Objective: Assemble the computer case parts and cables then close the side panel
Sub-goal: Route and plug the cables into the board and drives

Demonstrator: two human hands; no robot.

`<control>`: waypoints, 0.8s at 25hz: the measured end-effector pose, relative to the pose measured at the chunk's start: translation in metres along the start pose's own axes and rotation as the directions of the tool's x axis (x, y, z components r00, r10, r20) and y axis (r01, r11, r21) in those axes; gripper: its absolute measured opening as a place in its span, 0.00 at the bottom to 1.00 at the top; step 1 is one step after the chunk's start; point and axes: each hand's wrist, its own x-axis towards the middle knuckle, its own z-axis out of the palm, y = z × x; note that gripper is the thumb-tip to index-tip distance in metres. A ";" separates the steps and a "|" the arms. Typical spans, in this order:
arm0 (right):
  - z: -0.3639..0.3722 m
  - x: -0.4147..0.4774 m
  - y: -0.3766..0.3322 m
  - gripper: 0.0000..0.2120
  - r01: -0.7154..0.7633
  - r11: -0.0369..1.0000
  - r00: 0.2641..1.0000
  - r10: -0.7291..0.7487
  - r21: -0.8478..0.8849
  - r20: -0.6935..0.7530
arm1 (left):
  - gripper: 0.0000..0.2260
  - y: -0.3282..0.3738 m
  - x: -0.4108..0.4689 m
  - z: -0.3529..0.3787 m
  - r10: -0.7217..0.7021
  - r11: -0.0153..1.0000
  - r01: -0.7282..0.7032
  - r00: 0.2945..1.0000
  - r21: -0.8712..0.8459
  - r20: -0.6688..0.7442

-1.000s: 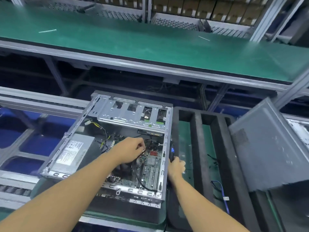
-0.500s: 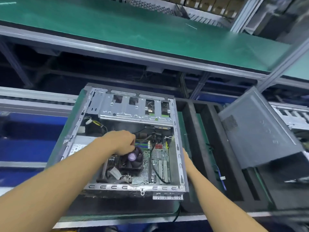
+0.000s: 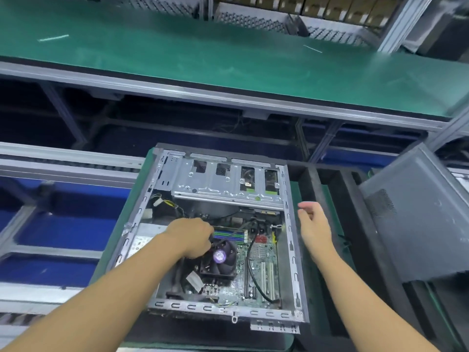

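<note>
Cabling step: my left hand (image 3: 190, 236) pinches a thin black cable (image 3: 241, 226) inside the open grey metal computer case (image 3: 193, 306); right hand (image 3: 314, 226) hovers slack, empty. Next, I reckon: seat its plug.

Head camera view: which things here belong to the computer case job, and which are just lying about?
Job in hand:
computer case, lying open
black cable, pinched by the left hand
right hand, open beside the case
side panel, off to the right

Lying about:
green bench
cardboard boxes
white strip on the bench
</note>
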 end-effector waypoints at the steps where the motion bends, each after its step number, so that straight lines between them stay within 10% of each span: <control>1: -0.001 0.003 -0.011 0.09 0.082 0.996 0.997 -0.081 0.023 -0.020 | 0.15 0.000 -0.001 0.001 -0.008 1.000 0.008 1.000 0.010 -0.009; 7: 0.017 -0.006 -0.037 0.06 0.510 0.858 0.778 -0.436 -0.050 0.452 | 0.14 -0.001 -0.007 0.001 -0.010 0.998 0.029 0.957 0.060 -0.288; 11: 0.031 -0.007 -0.038 0.09 0.803 0.467 0.562 -0.391 -0.369 0.728 | 0.13 -0.027 -0.011 -0.014 -0.196 0.963 0.239 0.938 0.126 -0.286; 20: 0.038 -0.002 -0.031 0.12 0.794 0.390 0.596 -0.348 -0.467 0.724 | 0.21 -0.028 0.005 -0.013 -0.445 0.866 0.447 0.894 -0.224 0.062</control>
